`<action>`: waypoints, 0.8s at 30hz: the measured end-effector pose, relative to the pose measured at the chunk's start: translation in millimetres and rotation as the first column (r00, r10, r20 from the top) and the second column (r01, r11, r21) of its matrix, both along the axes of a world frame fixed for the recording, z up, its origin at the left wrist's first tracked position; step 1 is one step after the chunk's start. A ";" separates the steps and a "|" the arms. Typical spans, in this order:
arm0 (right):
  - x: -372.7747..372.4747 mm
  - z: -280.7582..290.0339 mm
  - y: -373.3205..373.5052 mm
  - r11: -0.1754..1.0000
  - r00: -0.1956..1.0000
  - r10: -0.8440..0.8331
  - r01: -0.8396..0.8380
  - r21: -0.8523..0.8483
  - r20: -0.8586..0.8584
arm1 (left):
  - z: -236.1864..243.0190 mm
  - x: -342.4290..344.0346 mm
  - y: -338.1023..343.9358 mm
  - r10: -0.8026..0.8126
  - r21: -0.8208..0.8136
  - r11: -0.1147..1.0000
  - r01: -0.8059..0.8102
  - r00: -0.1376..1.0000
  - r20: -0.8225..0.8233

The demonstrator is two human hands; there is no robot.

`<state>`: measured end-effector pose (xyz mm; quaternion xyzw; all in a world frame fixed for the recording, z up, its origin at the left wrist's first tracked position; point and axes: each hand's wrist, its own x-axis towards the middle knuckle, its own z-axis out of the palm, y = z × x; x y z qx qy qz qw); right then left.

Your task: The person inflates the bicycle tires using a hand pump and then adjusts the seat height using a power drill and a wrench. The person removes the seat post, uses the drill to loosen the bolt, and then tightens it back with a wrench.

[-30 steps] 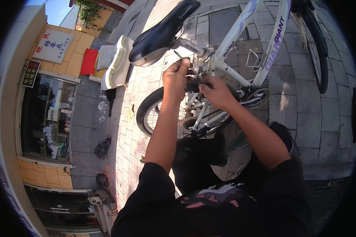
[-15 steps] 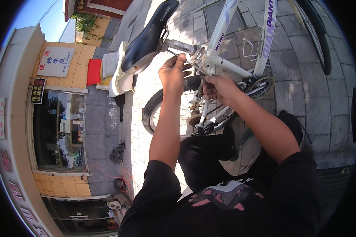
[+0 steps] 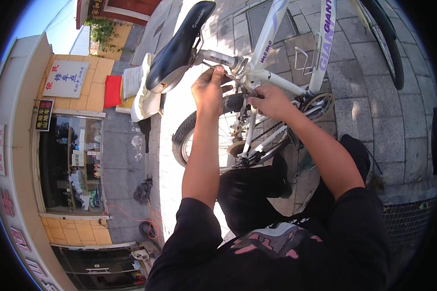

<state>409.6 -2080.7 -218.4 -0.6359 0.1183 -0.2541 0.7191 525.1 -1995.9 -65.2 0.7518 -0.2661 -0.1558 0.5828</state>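
A white bicycle [image 3: 269, 41] with purple lettering stands in front of me, its black saddle [image 3: 177, 48] up and to the left. Between my hands runs a thin metal rod [image 3: 245, 86], close under the seat post [image 3: 219, 57] and frame joint. My left hand [image 3: 209, 94] pinches it near the seat post, thumb up and the other fingers curled. Farther right, my right hand [image 3: 273, 103] is closed around the rod's other end, above the rear wheel [image 3: 183, 138]. The rod's exact kind is too small to make out, and fingers hide its ends.
The crank and chainring [image 3: 320, 106] lie right of my right hand. Another wheel [image 3: 391, 53] is at the far right. White and red cloths [image 3: 113, 90] rest by the shopfront at left. An orange hose [image 3: 153, 225] coils on the ground. My knees are below the bicycle.
My right hand has turned slightly, its fingers now more tucked in around the rod. My left hand keeps its pinch. The whole view has shifted a little.
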 end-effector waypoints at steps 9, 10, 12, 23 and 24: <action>-25.6 23.7 13.8 0.682 0.940 -0.315 0.129 -0.720 -0.130 | 3.7 5.9 7.5 -0.076 -0.073 0.995 0.070 0.993 -0.091; -27.4 26.4 7.6 0.753 0.965 -0.220 0.075 -0.654 -0.143 | 1.6 8.3 8.3 -0.084 -0.082 0.994 0.076 0.991 -0.101; -28.6 28.1 -10.0 0.861 0.990 -0.022 -0.052 -0.506 -0.139 | -0.6 12.9 10.0 -0.100 -0.082 0.992 0.092 0.989 -0.106; -15.7 31.5 19.1 0.595 0.917 -0.380 0.140 -0.791 -0.123 | 0.8 8.8 6.4 -0.126 -0.094 0.989 0.114 0.984 -0.126; -11.7 31.0 26.3 0.605 0.883 -0.431 0.130 -0.785 -0.187 | -0.9 6.9 2.8 -0.132 -0.106 0.987 0.118 0.982 -0.137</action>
